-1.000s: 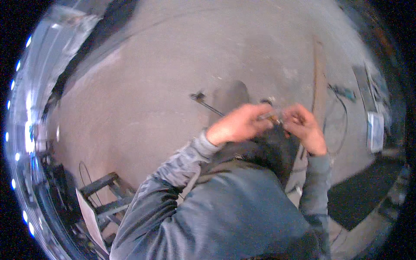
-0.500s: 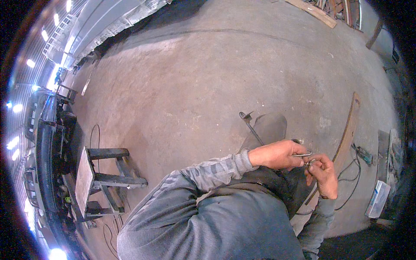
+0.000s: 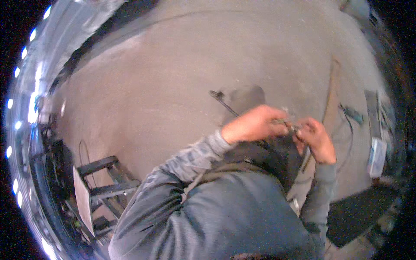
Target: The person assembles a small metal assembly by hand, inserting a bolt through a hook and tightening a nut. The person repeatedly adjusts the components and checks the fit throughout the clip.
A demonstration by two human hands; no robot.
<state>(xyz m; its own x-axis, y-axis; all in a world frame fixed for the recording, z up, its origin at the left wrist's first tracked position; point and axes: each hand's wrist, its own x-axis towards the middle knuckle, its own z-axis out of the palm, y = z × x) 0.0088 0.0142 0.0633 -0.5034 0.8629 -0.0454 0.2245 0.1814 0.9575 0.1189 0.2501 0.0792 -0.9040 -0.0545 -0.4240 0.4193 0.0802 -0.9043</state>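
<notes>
In front of my lap, the two hands almost meet. My left hand [image 3: 256,125] is closed, its fingers pinched on a thin bent metal piece [image 3: 280,121] that juts toward the other hand. My right hand [image 3: 317,138] has thumb and fingers drawn together around a small metal bit [image 3: 296,128], close to the left fingertips. Motion blur hides the exact shape of both pieces and whether they are joined. A dark metal rod [image 3: 226,106] with a hooked end slants out past my left hand, over my leg; its lower part is hidden.
A stool [image 3: 104,190] lies on its side at left. To the right are a long curved wooden strip [image 3: 333,93], a green power tool [image 3: 355,114] with its cable, and a white-and-blue box [image 3: 377,157]. A dark mat [image 3: 362,214] lies at lower right.
The whole view has swung and is more blurred. Both hands appear higher and further left in the picture, still pinching small metal pieces close together.
</notes>
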